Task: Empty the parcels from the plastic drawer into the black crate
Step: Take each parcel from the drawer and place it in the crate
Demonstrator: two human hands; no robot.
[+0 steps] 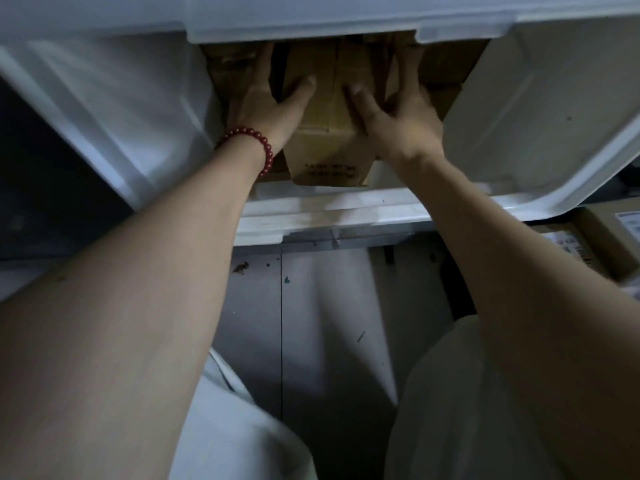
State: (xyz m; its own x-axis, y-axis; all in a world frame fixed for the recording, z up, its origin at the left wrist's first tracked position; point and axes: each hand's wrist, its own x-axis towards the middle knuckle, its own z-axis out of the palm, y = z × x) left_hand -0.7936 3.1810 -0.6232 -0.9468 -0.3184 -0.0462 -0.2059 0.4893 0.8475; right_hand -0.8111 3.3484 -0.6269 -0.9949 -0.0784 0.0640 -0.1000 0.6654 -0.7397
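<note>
Squarely at 12 o'clock from the middle of the view, a brown parcel (pixel 325 133) sits inside the white plastic drawer (pixel 346 209), its near end bearing faint dark print and lying close behind the drawer's front rim. The left hand (pixel 266 109) clasps the parcel from its 9 o'clock side, thumb laid across the top face and fingers running down the gap along its flank. The right hand (pixel 405 123) takes it from the 3 o'clock side the same way, thumb on top and fingers reaching along the far edge, so the parcel is held between the two. A red bead bracelet (pixel 249 143) circles the left wrist. More cardboard parcels (pixel 446 64) are packed behind and to both sides, deeper in the drawer under the cabinet's upper edge. At 3 o'clock, below the drawer's corner, lie labelled boxes (pixel 602 237). Toward 6 o'clock the grey floor (pixel 329 323) shows between the person's pale-clad legs (pixel 467 410).
</note>
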